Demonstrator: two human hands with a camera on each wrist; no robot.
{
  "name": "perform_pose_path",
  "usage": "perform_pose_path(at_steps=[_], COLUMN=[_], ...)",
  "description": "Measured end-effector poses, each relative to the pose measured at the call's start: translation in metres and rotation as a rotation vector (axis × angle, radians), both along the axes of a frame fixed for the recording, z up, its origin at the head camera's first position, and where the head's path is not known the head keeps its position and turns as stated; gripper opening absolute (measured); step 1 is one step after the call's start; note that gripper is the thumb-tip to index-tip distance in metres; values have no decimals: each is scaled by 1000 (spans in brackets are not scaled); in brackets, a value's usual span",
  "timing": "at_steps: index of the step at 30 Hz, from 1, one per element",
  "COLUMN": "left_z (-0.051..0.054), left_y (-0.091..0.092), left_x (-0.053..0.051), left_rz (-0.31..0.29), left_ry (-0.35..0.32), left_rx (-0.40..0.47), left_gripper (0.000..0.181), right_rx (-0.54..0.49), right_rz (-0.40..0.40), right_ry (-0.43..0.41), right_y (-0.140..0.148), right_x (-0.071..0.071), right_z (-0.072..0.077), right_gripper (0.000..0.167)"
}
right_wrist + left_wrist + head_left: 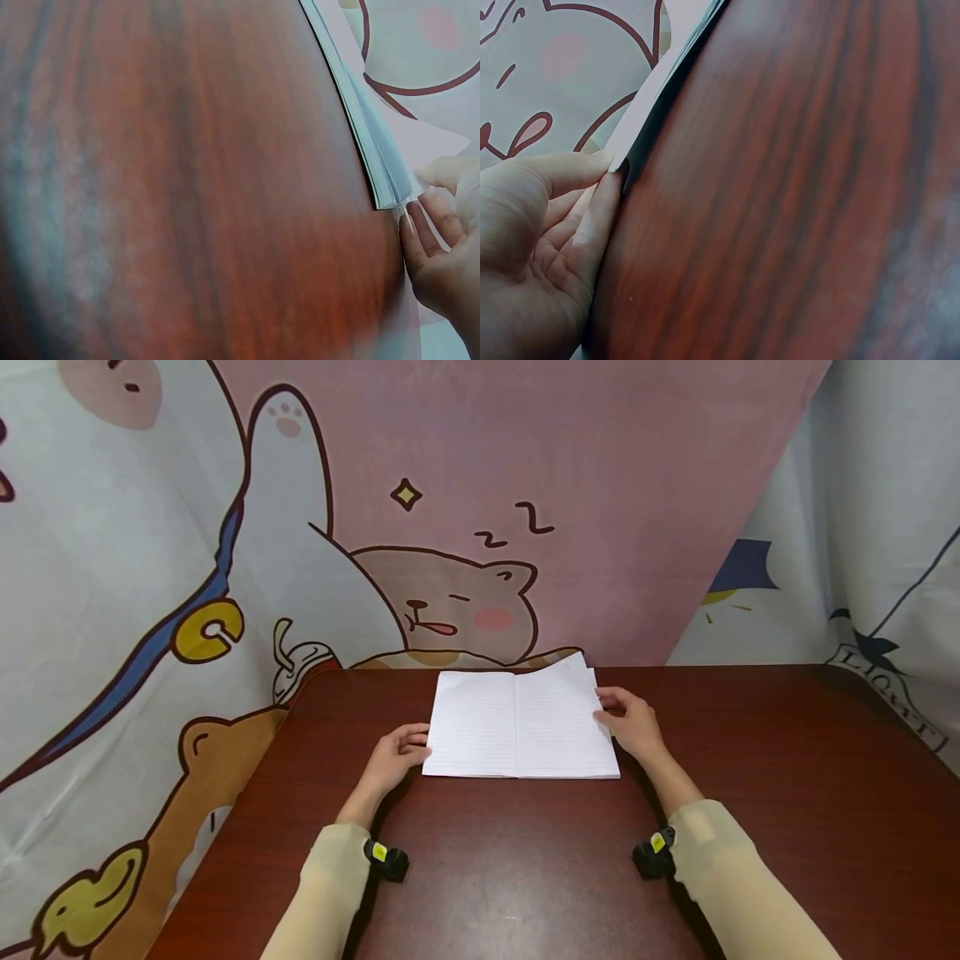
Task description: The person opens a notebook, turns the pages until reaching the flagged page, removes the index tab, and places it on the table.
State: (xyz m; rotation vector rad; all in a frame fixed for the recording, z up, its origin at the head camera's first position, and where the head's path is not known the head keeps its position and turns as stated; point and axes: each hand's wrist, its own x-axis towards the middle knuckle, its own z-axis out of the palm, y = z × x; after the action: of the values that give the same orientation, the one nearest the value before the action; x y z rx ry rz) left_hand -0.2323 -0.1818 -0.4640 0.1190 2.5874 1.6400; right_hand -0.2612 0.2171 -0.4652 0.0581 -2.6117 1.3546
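An open notebook with ruled white pages lies on the table, its spine running away from the person. My left hand pinches its left edge. In the left wrist view the thumb is on top of the paper, with fingers underneath. At the right edge, my right hand holds the paper between thumb and fingers. The right wrist view shows the page stack slightly fanned beside the fingertips. A page's far right corner sticks up above the rest. How many sheets the right hand holds is unclear.
The dark red-brown wooden table extends around the notebook. Behind it hangs a cloth printed with cartoon animals, which also covers the left side. A pale curtain-like cloth hangs at the right. Small black cameras are strapped to both wrists.
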Motion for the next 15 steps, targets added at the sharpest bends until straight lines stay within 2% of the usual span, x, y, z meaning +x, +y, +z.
perform_pose_path(at_steps=[11,15], left_z=[-1,-3], left_y=[0,-1], left_x=[-1,-1], left_rz=[4,8], left_ry=[-3,-4], left_rx=[-6,-7], left_gripper=[43,43], right_rx=[28,24], right_rz=[-31,3], right_ry=[70,104], right_y=[-3,-4], right_x=[1,1], right_z=[2,2], right_gripper=[21,20])
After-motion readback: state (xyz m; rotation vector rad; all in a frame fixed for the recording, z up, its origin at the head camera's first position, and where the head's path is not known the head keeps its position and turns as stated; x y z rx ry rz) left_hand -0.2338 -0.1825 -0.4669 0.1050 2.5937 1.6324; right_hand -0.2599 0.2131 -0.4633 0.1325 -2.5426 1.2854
